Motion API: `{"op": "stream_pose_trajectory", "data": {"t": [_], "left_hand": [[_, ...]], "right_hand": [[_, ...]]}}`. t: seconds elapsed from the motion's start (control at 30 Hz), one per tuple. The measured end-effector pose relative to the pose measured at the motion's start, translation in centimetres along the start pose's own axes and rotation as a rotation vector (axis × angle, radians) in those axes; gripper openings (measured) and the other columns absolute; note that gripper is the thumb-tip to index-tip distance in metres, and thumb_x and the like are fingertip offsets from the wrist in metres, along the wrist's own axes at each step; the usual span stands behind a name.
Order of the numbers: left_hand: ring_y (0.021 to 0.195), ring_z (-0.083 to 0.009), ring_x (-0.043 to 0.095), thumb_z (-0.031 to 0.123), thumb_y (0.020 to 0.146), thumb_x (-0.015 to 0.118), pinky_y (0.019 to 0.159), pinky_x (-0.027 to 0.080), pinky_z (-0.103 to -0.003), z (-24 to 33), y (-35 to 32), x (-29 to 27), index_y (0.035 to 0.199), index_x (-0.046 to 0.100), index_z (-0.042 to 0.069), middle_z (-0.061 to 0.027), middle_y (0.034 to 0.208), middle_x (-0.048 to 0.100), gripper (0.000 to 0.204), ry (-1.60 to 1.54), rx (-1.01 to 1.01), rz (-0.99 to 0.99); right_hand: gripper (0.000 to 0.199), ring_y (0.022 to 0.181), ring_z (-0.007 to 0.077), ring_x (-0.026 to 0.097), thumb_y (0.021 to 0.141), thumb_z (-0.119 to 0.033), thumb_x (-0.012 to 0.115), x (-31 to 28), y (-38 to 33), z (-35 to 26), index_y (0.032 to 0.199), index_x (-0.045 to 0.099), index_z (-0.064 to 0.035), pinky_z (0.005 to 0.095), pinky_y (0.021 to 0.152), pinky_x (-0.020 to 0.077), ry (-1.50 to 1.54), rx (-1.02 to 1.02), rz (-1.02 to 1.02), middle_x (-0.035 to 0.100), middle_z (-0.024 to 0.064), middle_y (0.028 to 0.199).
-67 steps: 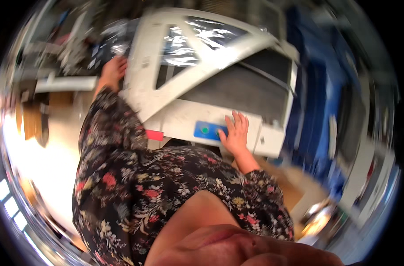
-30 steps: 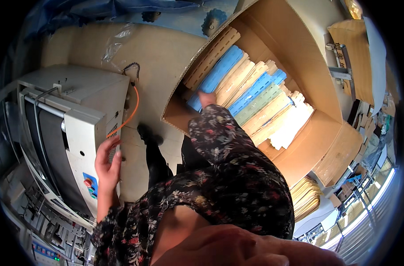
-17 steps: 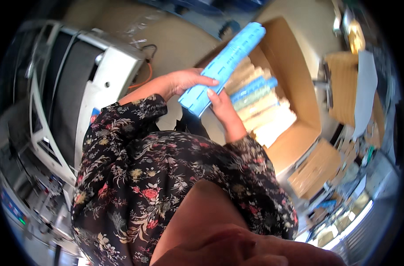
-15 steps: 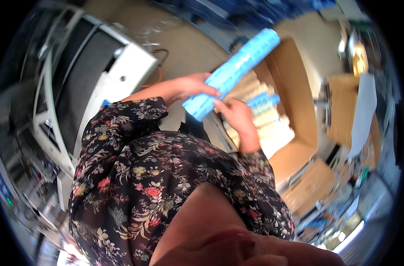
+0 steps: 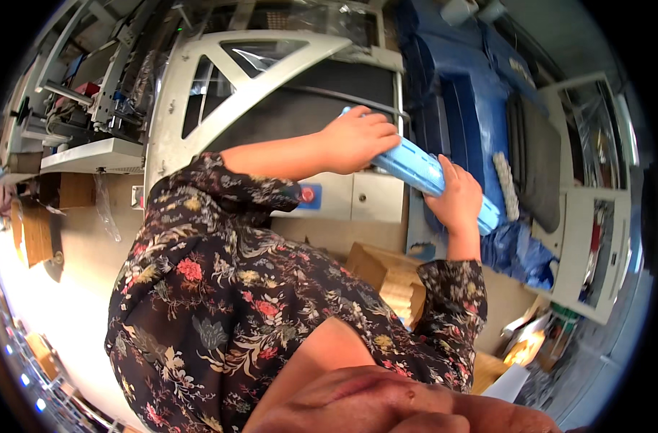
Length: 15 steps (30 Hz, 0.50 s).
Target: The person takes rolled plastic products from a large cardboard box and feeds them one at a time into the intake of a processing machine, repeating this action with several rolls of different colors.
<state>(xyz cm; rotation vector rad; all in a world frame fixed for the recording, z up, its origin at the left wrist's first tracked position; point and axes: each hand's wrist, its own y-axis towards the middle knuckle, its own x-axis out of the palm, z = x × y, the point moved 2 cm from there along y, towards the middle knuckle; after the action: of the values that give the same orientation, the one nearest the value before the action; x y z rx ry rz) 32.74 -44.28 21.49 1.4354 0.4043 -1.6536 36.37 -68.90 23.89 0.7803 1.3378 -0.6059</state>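
head view: blue pack (image 5: pixel 424 172) gripped between both hands' fingers (image 5: pixel 378 133).

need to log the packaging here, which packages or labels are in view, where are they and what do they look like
Long blue pack: flat, ridged, held in left hand and right hand.
Blue label: small rectangle with a red dot, on the grey machine front.
Cardboard box: open, tan, below the hands.

Landmark: machine (image 5: pixel 271 108). Long pack (image 5: pixel 423 172) held across machine's right front edge. Left hand (image 5: pixel 358 138) clasped on pack's left end, over machine bed. Right hand (image 5: pixel 456 198) placed on pack's right part, right of machine. Open carton (image 5: pixel 386 278) set below machine's front panel. Shelf (image 5: pixel 90 153) fixed left of machine.
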Motion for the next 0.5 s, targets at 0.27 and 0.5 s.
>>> {"op": "stream_pose_trajectory", "data": {"t": [0.27, 0.5], "left_hand": [[0.121, -0.0343, 0.051, 0.017, 0.076, 0.074, 0.101, 0.041, -0.039, -10.1, -21.4, -2.9, 0.119, 0.057, 0.0, -0.0184, 0.127, 0.056, 0.049, 0.173, -0.84, 0.479], [0.113, -0.0265, 0.056, 0.049, 0.081, 0.07, 0.096, 0.044, -0.037, -10.8, -35.6, 0.0, 0.127, 0.052, -0.006, -0.0196, 0.126, 0.057, 0.074, -0.555, -1.813, 0.525]], "right_hand": [[0.07, 0.097, 0.0308, 0.061, 0.056, -0.03, 0.085, 16.1, 8.1, 12.4, 0.119, 0.06, -0.015, 0.042, 0.083, 0.0496, -0.014, 0.104, -0.119, 0.065, 0.01, 0.105], [0.081, 0.103, 0.0315, 0.06, 0.054, -0.035, 0.087, 20.2, 13.0, 11.3, 0.125, 0.057, -0.0145, 0.0393, 0.087, 0.0488, 0.126, -0.121, -0.288, 0.064, 0.0104, 0.111]]}}
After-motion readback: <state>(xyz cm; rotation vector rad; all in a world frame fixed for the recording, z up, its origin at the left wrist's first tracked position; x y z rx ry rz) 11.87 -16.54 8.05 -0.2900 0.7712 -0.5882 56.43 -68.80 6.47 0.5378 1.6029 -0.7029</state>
